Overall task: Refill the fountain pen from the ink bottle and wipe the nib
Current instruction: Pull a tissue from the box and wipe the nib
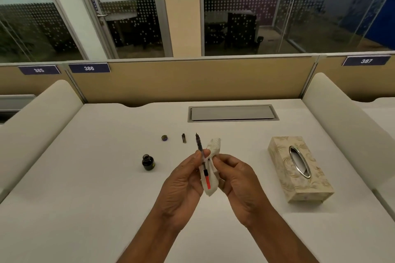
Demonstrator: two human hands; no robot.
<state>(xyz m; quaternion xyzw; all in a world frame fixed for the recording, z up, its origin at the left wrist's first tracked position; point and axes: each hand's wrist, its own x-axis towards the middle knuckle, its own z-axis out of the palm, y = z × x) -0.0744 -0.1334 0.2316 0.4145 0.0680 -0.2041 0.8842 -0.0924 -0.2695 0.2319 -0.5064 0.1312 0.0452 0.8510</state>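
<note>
My left hand [184, 179] pinches the fountain pen [200, 147] at its middle, held above the desk with the nib pointing up and away; the pen's lower end shows a red section. My right hand [234, 175] grips a white tissue [214, 147] just right of the pen, touching its barrel. The open ink bottle [148, 162], dark with a black label, stands on the white desk [85, 177] to the left of my hands. Its small round cap [164, 137] lies farther back. A short dark pen part [184, 138] lies beside the cap.
A patterned tissue box [299, 168] with an oval metal opening lies at the right. A grey cable hatch [233, 113] is set into the desk at the back. Cream dividers flank both sides, and a tan partition closes the far edge.
</note>
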